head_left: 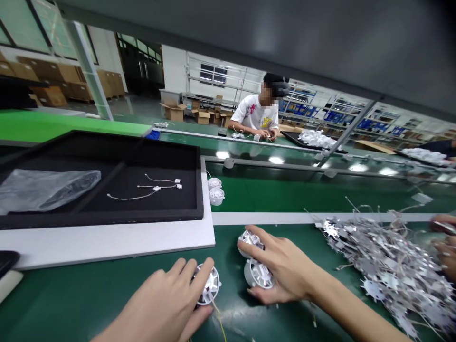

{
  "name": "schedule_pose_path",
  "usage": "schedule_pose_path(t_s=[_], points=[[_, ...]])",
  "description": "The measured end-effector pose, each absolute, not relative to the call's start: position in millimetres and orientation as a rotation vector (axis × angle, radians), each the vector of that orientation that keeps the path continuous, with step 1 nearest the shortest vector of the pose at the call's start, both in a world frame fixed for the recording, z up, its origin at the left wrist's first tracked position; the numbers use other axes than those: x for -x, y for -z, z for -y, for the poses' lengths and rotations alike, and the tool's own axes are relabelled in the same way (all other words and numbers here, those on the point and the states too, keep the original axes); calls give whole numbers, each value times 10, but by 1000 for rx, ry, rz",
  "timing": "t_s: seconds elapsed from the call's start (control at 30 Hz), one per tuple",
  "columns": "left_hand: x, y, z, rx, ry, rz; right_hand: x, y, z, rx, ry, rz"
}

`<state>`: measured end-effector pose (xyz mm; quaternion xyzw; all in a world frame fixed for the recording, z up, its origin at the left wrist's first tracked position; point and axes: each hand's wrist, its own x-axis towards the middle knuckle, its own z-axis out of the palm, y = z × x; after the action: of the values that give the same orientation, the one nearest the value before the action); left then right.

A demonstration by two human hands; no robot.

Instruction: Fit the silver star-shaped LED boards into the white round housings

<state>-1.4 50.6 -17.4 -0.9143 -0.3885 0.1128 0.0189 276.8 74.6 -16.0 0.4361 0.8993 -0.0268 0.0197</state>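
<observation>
My left hand (162, 299) is closed around a round white plastic housing (210, 286) at the bottom centre. Spoked metal shows inside this housing, and a thin yellowish wire trails from it toward me. My right hand (285, 266) grips two similar parts together: a farther white housing (251, 241) and a nearer white housing (257, 273). The thumb is on the near side, with fingers over the far one. Both hands are low over the green work surface (142, 266). Whether the housings touch it is hard to tell.
A heap of silvery star-shaped metal pieces with wires (384, 266) lies right. At left, a black tray (107, 147) holds a plastic bag (53, 187) and several wired connectors. Two housings (216, 194) stand on the green belt (270, 190). Another person (258, 111) works opposite; someone's hand (447, 247) shows far right.
</observation>
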Motion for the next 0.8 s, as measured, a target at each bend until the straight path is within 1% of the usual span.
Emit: schedule_pose_path(t_s=[0.1,0.17,0.23,0.3,0.37,0.43,0.5,0.6,0.67,0.8], points=[[138,184,-528,2819,-152,1139,-2898,-27,-1027,-1503,-27,-2800],[248,153,-602,2774,59,1071,-3000,-186,-1339,-1655,-105,-2769],[361,44,-777,2687,281,1070,-3095,-324,-1726,-1762,-173,-2736],[456,-154,-1081,2596,425,1147,-3173,-404,-2151,-1829,-215,-2696],[510,-393,-1517,2590,396,1288,-3227,-415,-2582,-1872,-232,-2647],[504,-599,-2057,2625,210,1537,-3253,-374,-3003,-1894,-221,-2591],[436,-716,-2660,2569,176,1646,-3254,-311,-3415,-1903,-191,-2535],[230,-728,-3578,2532,140,1748,-3223,-212,-4028,-1922,-163,-2485],[39,-687,-4138,2479,195,1784,-3193,-155,-4429,-1958,-160,-2478],[-381,-581,-5019,2463,213,1838,-3134,-61,-5132,-2008,-112,-2499]])
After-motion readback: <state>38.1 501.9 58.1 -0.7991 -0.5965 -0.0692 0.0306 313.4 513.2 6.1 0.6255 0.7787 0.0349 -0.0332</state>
